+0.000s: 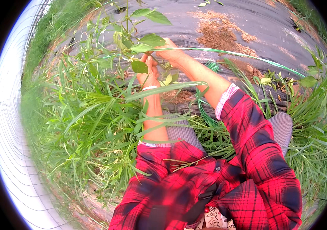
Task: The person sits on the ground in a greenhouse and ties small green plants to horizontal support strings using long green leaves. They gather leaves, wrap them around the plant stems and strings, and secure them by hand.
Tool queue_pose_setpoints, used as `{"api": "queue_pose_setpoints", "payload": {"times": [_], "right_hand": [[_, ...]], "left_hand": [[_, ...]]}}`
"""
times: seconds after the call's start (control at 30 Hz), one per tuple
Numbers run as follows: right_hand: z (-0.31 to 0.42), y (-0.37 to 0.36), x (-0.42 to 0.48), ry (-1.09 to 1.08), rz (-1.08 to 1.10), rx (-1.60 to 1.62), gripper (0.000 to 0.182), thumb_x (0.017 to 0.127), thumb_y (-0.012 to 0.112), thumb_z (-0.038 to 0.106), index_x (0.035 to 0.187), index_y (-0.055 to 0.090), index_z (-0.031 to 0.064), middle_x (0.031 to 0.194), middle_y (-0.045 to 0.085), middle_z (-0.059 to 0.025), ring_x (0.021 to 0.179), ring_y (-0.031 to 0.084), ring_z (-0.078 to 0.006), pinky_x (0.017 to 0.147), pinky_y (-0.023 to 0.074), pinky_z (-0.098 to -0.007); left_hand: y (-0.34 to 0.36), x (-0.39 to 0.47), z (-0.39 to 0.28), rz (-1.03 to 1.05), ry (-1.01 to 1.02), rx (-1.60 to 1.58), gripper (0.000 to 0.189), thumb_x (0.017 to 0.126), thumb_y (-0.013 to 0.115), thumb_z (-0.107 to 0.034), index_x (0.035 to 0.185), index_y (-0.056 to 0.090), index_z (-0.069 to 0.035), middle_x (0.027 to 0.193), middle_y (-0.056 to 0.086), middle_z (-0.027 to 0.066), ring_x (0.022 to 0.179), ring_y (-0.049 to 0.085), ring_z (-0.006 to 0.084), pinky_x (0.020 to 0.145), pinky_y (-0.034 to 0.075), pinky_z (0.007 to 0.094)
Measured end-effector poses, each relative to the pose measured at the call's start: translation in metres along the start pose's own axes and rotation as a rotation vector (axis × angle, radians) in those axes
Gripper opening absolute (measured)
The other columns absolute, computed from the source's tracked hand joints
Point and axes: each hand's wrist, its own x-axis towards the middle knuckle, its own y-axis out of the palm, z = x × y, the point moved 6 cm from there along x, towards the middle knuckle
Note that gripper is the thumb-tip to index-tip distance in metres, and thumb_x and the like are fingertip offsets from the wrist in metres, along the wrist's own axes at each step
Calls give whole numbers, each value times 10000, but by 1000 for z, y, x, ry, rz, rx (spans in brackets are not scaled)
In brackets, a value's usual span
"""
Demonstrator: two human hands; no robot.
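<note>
Both of my hands are together at the stem of a leafy green plant (127, 20). A strand of green plastic twine (232, 52) runs from the plant across my right hand (169, 53), then off to the right. My right fingers are bent around the twine at the stem, partly behind a broad leaf (153, 40). Just below it, my left hand (149, 70) is raised with its thumb up and fingers curled close to the stem. Leaves cover part of that grip, so what it pinches is unclear. A bundle of green twine (206, 115) hangs below my right forearm.
Black plastic mulch film (175, 26) covers the bed, with loose brown soil (219, 31) on it. Tall grass (100, 120) crowds the left side, and long blades cross my left forearm. Another plant (308, 80) grows at right. White sheeting with wire mesh (8, 129) borders the far left.
</note>
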Motion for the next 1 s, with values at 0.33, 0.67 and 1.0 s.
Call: {"api": "queue_pose_setpoints", "payload": {"times": [0.33,0.67,1.0], "right_hand": [[10,12,-25,-34,74,-62,185,712,618,127,845,600,0,761,589,-11,702,488,-59,643,404,-241],[-6,8,-15,-22,11,-131,168,680,636,84,827,604,10,753,602,-36,697,527,-84,642,419,-241],[-2,7,-22,38,2,-144,159,678,627,74,826,611,18,727,594,-24,654,512,-81,594,407,-228]], "left_hand": [[-8,24,-20,269,7,-460,219,775,553,-114,954,462,-28,629,470,1,382,310,32,319,210,162],[-14,15,-23,-45,195,-82,178,766,545,-73,913,463,-16,668,512,26,398,303,33,338,207,158],[-11,13,-9,95,-145,-423,120,761,542,-53,870,493,-47,698,514,27,410,306,60,345,235,174]]}}
